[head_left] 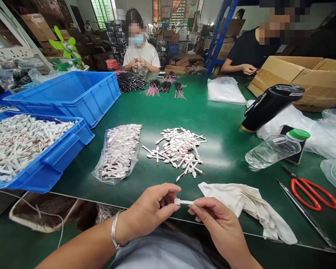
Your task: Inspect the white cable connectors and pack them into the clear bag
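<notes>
A short white connector piece with a wider, blocky left end is held level near the table's front edge. My right hand pinches its thin right end between thumb and fingers. At the wider end, my left hand, with a silver bangle on the wrist, has its thumb and curled fingers around the piece; the index finger is lifted off it. Just beyond my hands lies a loose pile of similar white pieces, some with reddish wire tips. A clear plastic bag packed with such pieces lies left of the pile.
On the left are a filled blue bin and another blue bin. Near my right hand lie a white cloth, tweezers and red-handled scissors. A bottle and black tumbler stand beyond. Two people work opposite.
</notes>
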`<action>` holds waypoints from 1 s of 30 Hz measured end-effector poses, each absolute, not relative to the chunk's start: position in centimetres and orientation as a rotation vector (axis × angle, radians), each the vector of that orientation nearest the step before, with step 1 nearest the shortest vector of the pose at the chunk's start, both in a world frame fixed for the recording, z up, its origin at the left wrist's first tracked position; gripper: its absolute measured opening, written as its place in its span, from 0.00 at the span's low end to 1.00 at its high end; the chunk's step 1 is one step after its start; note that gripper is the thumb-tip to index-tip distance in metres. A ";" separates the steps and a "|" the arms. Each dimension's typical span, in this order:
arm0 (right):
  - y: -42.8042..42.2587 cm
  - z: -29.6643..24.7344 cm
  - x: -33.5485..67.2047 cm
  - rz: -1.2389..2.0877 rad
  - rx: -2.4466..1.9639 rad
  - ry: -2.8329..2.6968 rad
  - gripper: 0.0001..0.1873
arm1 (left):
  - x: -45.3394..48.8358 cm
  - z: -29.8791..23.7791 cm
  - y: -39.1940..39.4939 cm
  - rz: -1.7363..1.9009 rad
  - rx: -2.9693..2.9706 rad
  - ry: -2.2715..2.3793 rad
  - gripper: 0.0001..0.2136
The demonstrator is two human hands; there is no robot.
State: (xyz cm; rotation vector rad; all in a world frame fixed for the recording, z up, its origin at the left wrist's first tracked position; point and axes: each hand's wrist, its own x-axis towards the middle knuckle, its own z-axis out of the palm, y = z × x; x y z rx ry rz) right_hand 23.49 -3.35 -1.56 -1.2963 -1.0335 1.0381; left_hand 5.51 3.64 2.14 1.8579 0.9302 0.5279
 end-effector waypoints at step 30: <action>-1.3 -2.9 25.7 0.354 -1.479 -1.792 0.09 | 3.1 3.3 12.1 0.082 2.918 1.534 0.09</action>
